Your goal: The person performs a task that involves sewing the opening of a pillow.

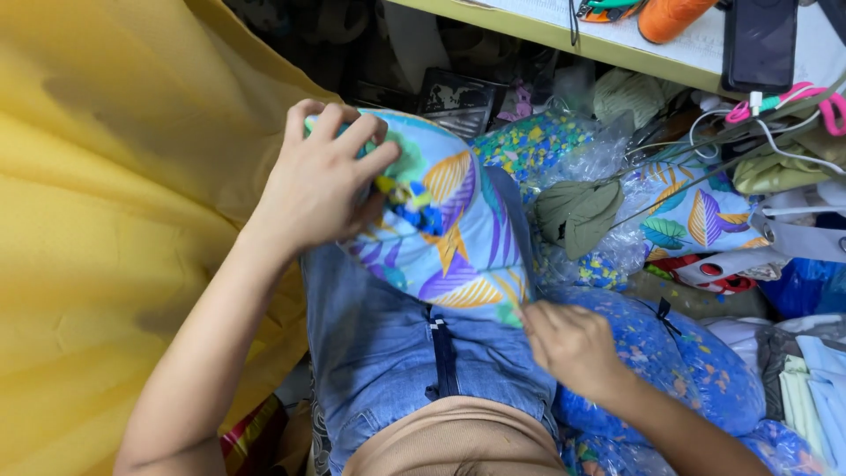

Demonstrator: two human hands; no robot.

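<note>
Fingers (352,132) of both hands grip leaf-print fabric (458,238) beside plastic-wrapped bundles (599,256).

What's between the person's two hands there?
In the head view, only the leaf-print cloth spans the stretch: the left hand presses its upper end, the right hand pinches its lower edge. Under it lie the person's jeans.

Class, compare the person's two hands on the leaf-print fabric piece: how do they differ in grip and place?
The left hand lies spread, fingers curled over the far top of the leaf-print fabric piece; the right hand is bunched, fingertips pinching its near lower edge. The left hand sits farther from the body, beside the yellow cloth; the right hand sits close in, over the blue speckled fabric. Both are bare and touch the same piece above the jeans.
</note>
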